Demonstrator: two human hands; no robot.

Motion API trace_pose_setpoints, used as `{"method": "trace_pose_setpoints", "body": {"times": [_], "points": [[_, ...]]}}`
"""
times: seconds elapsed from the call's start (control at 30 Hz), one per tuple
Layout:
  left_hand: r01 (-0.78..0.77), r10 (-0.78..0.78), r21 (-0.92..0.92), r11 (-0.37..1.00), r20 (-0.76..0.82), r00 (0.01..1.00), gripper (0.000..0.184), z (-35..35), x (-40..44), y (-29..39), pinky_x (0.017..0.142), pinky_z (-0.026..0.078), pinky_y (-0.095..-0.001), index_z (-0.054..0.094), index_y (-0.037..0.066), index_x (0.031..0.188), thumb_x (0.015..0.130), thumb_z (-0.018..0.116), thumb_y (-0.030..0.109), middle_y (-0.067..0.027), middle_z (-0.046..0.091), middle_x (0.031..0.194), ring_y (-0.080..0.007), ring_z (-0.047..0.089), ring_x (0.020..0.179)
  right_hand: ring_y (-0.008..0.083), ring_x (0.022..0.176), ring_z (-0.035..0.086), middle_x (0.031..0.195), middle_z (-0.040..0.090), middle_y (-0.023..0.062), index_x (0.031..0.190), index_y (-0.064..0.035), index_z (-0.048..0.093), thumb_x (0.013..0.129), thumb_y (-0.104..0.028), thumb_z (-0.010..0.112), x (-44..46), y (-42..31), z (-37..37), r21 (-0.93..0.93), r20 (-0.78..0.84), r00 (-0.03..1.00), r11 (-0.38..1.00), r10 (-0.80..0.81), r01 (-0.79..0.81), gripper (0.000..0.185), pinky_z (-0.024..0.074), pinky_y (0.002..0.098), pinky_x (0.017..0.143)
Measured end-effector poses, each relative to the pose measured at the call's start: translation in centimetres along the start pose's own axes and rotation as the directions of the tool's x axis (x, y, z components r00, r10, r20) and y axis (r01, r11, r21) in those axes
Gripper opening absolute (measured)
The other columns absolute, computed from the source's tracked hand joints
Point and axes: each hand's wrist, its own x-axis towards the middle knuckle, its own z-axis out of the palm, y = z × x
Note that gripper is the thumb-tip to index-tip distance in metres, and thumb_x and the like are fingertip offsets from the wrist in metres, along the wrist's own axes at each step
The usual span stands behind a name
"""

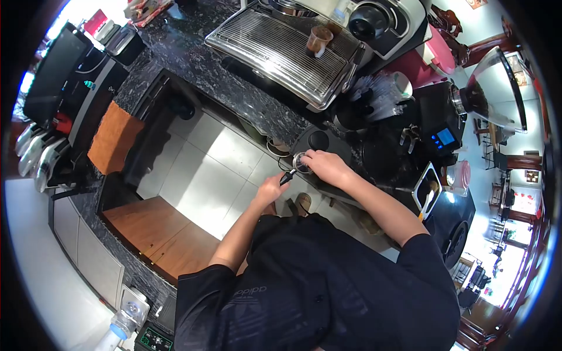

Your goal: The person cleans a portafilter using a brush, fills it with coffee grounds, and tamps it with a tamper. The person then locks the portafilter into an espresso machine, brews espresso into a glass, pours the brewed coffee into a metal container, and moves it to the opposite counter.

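Portafilter (287,177), held in front of the torso at the near edge of the dark marbled tabletop (252,99). The fingers of the left hand (270,191) are closed around its black handle; those of the right hand (325,167) lie bent at the metal basket rim, though whether they grip or merely touch it cannot be told. Just beyond the right fingers is a black, round-topped object (318,140), possibly a tamper. Farther beyond both sets of fingers lies an espresso machine's drip tray (275,51), bearing a stained plastic cup (319,41); well to their right, a coffee grinder (445,136). Below the left fingers is tiled floor (202,155). Likely faults: a loosened or twisting left grip could tip the basket, spilling any contents floorward; a right-hand slip could knock the rim against the tabletop edge.
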Motion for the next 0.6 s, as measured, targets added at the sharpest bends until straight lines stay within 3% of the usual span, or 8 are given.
{"method": "trace_pose_setpoints", "body": {"times": [0.07, 0.13, 0.17, 0.23, 0.3, 0.33, 0.4, 0.6], "points": [[-0.006, 0.006, -0.001, 1.0, 0.018, 1.0, 0.045, 0.1, 0.3, -0.3, 0.077, 0.048, -0.0489, 0.054, 0.009, 0.116, 0.082, 0.059, 0.037, -0.0234, 0.064, 0.09, -0.041, 0.06, 0.086, 0.0261, 0.079, 0.063, 0.099, 0.062, 0.0114, 0.096, -0.0045, 0.056, 0.08, -0.017, 0.06, 0.5, -0.4, 0.4, -0.006, 0.029, 0.996, 0.996, 0.086, -0.086, 0.02, 0.0531, 0.0353, 0.063], [-0.013, 0.013, -0.003, 1.0, 0.044, 0.999, 0.045, 0.1, 0.3, -0.4, 0.077, 0.048, -0.0484, 0.054, 0.009, 0.117, 0.081, 0.059, 0.036, -0.0234, 0.064, 0.091, -0.0408, 0.06, 0.086, 0.028, 0.065, 0.064, 0.076, 0.064, 0.0123, 0.085, -0.0028, 0.055, 0.084, -0.028, 0.059, 0.9, -0.8, 0.4, -0.037, 0.05, 0.969, 0.97, 0.241, -0.239, 0.025, 0.052, 0.0363, 0.055], [0.007, -0.006, -0.012, 1.0, 0.07, 0.998, 0.045, -0.1, 0.4, -0.3, 0.078, 0.048, -0.0482, 0.054, 0.009, 0.117, 0.081, 0.059, 0.036, -0.0233, 0.064, 0.091, -0.0405, 0.06, 0.087, 0.0303, 0.063, 0.064, 0.065, 0.062, 0.0124, 0.081, -0.0013, 0.055, 0.084, -0.038, 0.06, 0.9, -0.7, 0.9, -0.009, -0.037, 0.964, 0.964, 0.264, -0.264, 0.037, 0.0513, 0.0388, 0.054], [0.025, -0.023, -0.017, 1.0, 0.093, 0.995, 0.045, -0.4, 0.5, 0.0, 0.078, 0.048, -0.0479, 0.054, 0.009, 0.117, 0.081, 0.059, 0.036, -0.0232, 0.064, 0.092, -0.0402, 0.06, 0.088, 0.0314, 0.065, 0.064, 0.068, 0.063, 0.0132, 0.082, -0.0013, 0.055, 0.083, -0.039, 0.061, 0.8, -0.5, 1.7, 0.038, -0.057, 0.949, 0.95, 0.311, -0.309, 0.038, 0.0512, 0.0402, 0.055], [-0.074, 0.072, -0.078, 0.994, -0.026, 0.997, 0.032, 0.0, 0.4, -0.2, 0.068, 0.045, -0.0482, 0.052, 0.005, 0.097, 0.082, 0.059, 0.032, -0.0243, 0.059, 0.078, -0.0423, 0.058, 0.078, 0.0325, 0.066, 0.064, 0.071, 0.064, 0.0139, 0.083, -0.0013, 0.054, 0.081, -0.04, 0.062, 0.8, -0.5, 2.0, 0.087, -0.072, 0.933, 0.934, 0.354, -0.347, 0.039, 0.0512, 0.0417, 0.056], [-0.078, 0.077, -0.073, 0.994, -0.02, 0.997, 0.032, -0.1, 0.5, -0.4, 0.068, 0.045, -0.0482, 0.052, 0.005, 0.097, 0.082, 0.059, 0.032, -0.0243, 0.059, 0.078, -0.0423, 0.058, 0.078, 0.0333, 0.067, 0.064, 0.072, 0.064, 0.0142, 0.085, -0.0016, 0.054, 0.081, -0.039, 0.062, 0.9, -0.5, 2.5, 0.139, -0.063, 0.936, 0.932, 0.346, -0.335, 0.038, 0.0512, 0.0424, 0.057], [0.056, -0.056, -0.001, 0.998, 0.115, 0.992, 0.046, -0.5, 0.8, -0.2, 0.078, 0.047, -0.0483, 0.053, 0.012, 0.119, 0.08, 0.06, 0.036, -0.0224, 0.064, 0.092, -0.0408, 0.06, 0.088, 0.0335, 0.07, 0.063, 0.075, 0.065, 0.0135, 0.088, -0.0038, 0.053, 0.08, -0.036, 0.062, 0.5, -0.5, 2.2, 0.209, -0.055, 0.935, 0.919, 0.351, -0.333, 0.034, 0.0508, 0.0418, 0.059], [0.041, -0.039, -0.01, 0.999, 0.132, 0.99, 0.041, -0.9, 0.6, 0.2, 0.076, 0.047, -0.0489, 0.053, 0.008, 0.11, 0.08, 0.06, 0.035, -0.0213, 0.063, 0.09, -0.0409, 0.059, 0.087, 0.0297, 0.068, 0.063, 0.072, 0.063, 0.0095, 0.091, -0.0058, 0.055, 0.077, -0.034, 0.067, -5.4, 0.1, -3.6, 0.474, -0.123, 0.806, 0.748, 0.58, -0.465, 0.033, 0.0473, 0.0387, 0.059]]}}
